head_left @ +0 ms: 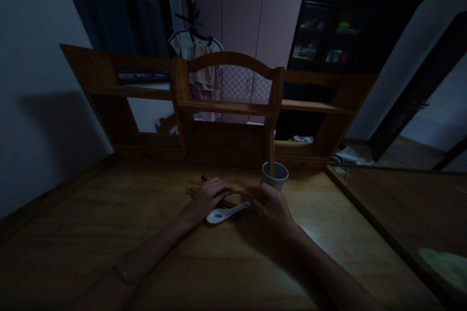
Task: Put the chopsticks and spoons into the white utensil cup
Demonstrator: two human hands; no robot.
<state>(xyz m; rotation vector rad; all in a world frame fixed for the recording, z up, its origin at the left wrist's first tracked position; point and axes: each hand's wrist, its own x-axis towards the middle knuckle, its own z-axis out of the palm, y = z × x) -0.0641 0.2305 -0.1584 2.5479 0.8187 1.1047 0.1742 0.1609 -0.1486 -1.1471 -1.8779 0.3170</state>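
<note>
My left hand (209,195) is closed round one end of some chopsticks (239,192). The other end runs into my right hand (270,204), whose fingers are pinched together on it. How many sticks I hold is too dark to tell. Under and beside my left hand lie several more chopsticks (190,191) on the wooden desk (164,262). In front of both hands rests a white spoon (218,215) with a blue pattern in its bowl, its handle pointing toward my right hand. Just behind my right hand stands a whitish cup (274,182) with chopsticks (272,153) upright in it.
A wooden shelf unit (226,107) rises along the desk's far edge. On the left is a wall (36,97); a raised wooden edge (365,214) borders the right side. Clothes on a hanger (197,53), a pink wardrobe (241,14) and a dark cabinet (379,34) are farther back.
</note>
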